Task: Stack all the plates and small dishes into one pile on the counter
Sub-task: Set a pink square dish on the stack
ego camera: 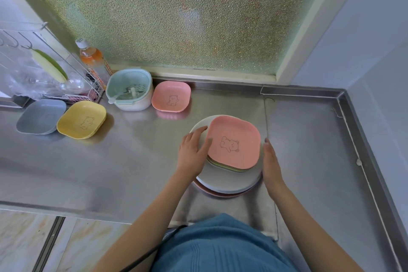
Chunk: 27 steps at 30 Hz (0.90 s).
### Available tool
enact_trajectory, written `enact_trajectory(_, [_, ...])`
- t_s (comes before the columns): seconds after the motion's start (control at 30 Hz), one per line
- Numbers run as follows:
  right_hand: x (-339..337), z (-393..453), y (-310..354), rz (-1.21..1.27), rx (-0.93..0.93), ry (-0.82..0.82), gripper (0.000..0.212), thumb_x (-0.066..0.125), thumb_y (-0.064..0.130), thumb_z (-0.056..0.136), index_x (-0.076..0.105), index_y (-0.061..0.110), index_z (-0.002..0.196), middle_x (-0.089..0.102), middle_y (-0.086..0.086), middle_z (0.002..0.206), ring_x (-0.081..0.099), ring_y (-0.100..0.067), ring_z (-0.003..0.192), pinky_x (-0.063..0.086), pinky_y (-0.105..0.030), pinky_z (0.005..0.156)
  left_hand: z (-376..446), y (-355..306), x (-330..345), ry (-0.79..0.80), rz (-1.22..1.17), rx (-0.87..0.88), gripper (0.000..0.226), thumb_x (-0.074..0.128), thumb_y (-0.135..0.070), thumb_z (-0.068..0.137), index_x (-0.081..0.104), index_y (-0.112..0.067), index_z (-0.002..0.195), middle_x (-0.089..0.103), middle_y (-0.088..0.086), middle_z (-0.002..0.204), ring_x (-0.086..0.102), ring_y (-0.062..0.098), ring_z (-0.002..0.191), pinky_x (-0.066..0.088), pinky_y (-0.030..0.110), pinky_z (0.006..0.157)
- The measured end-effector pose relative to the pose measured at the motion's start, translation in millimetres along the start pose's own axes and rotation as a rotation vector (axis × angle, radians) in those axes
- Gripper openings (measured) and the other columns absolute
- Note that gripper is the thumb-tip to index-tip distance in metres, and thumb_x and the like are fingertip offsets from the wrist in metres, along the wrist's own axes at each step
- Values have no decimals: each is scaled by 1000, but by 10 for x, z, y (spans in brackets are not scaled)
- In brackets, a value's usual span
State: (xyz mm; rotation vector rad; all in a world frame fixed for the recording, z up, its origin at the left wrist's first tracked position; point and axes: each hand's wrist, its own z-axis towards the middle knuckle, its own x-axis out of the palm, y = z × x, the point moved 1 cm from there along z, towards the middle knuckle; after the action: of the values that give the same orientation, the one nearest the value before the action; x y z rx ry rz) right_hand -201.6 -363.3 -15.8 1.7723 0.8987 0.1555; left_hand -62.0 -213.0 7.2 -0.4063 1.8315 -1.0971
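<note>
Lower centre of frame: pile (229, 174) on steel counter (132, 161), round plates below, small dishes nested above, pink bear dish (235, 141) on top.
Left hand (193, 152) flat against pile's left rim, fingers straight, gripping nothing.
Right hand (271, 165) flat beside right rim, fingers straight; contact unclear.
Step, likely: squaring pile. Press evenly from both sides, centre small dishes on plates.
Further, mid left: yellow dish (81, 119), grey dish (40, 116) unstacked.
Upper centre: second pink dish (171, 96) beside green strainer basket (130, 89).

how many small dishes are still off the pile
3: a pink dish at the back by the window, a yellow dish at left, and a grey dish beside it. More may be hidden in the rack.
</note>
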Motion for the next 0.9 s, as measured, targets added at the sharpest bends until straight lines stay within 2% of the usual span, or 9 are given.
enact_trajectory(0.07, [82,78,-176,55,45,37,85,22,85,76,29,36,146,30,12,153,26,-9,141,18,-45,119,-9,-21,17,39,68,-10,48,33,-51,92,40,-37,137,43,-8,145,28,17,139,19,47,116])
enact_trajectory(0.13, [160,162,-305,88,56,25,96,22,94,66,35,37,142,38,9,149,32,-12,138,24,-48,116,-26,-32,46,134,107,-42,47,27,-49,97,27,-41,144,27,-13,154,12,12,146,4,53,118])
enact_trajectory(0.27, [289,68,-74,86,39,1,104,19,95,63,34,31,144,37,6,150,31,-13,139,21,-46,117,0,43,-19,129,74,-5,48,24,-40,101,21,-32,148,23,-10,157,12,14,147,9,38,121])
enact_trajectory(0.47, [675,54,273,98,-1,56,65,26,61,93,29,25,147,31,7,152,24,-14,142,17,-36,117,52,197,-333,54,59,-116,63,14,-51,87,20,-36,147,26,-13,155,16,13,145,17,38,116])
enact_trajectory(0.57, [860,118,302,90,-13,77,70,27,63,88,31,24,147,31,5,152,25,-15,141,18,-37,116,81,291,-485,24,34,-106,65,14,-55,86,21,-34,148,28,-11,154,19,14,143,18,40,117])
enact_trajectory(0.67, [973,134,353,116,-22,68,60,30,54,95,31,24,147,33,5,151,29,-15,140,21,-35,115,97,345,-583,15,43,-127,67,14,-55,85,21,-33,148,30,-10,154,21,13,142,19,40,116])
enact_trajectory(0.77, [1048,134,363,115,1,54,71,27,62,83,33,28,145,35,7,150,32,-14,138,25,-39,115,111,358,-641,12,25,-115,74,10,-63,78,23,-37,146,34,-10,151,25,13,140,21,42,115])
enact_trajectory(0.83, [1091,153,331,105,14,55,71,27,66,81,36,30,142,38,9,148,36,-14,135,28,-42,114,140,326,-705,-1,8,-132,66,14,-59,81,33,-39,141,46,-7,140,34,16,133,25,45,112])
enact_trajectory(0.9, [1138,219,285,75,28,59,57,27,66,83,48,31,123,48,6,140,44,-18,129,36,-44,107,248,328,-817,-44,0,-177,53,19,-46,84,49,-35,126,57,-8,111,46,20,119,29,44,108])
